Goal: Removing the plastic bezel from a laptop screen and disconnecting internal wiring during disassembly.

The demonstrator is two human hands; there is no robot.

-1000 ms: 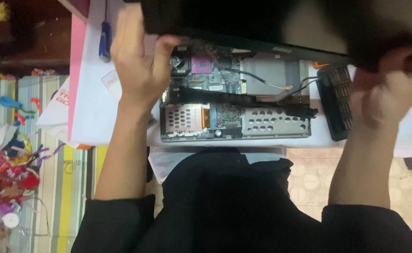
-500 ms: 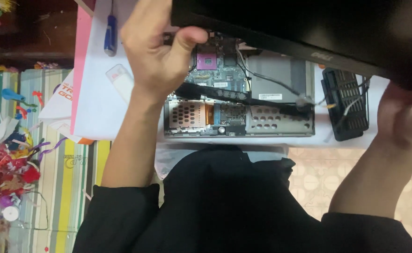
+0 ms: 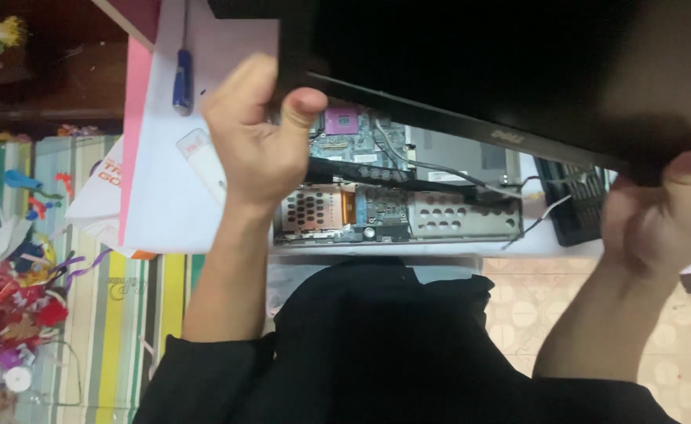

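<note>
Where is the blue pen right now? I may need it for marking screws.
In the head view, the blue pen lies upper left on the white paper, just left of the left hand gripping the black laptop screen.

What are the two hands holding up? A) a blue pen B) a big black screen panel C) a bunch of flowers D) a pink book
B: the left hand grips one edge of the black screen panel and the right hand grips the other, above the opened laptop base.
</note>
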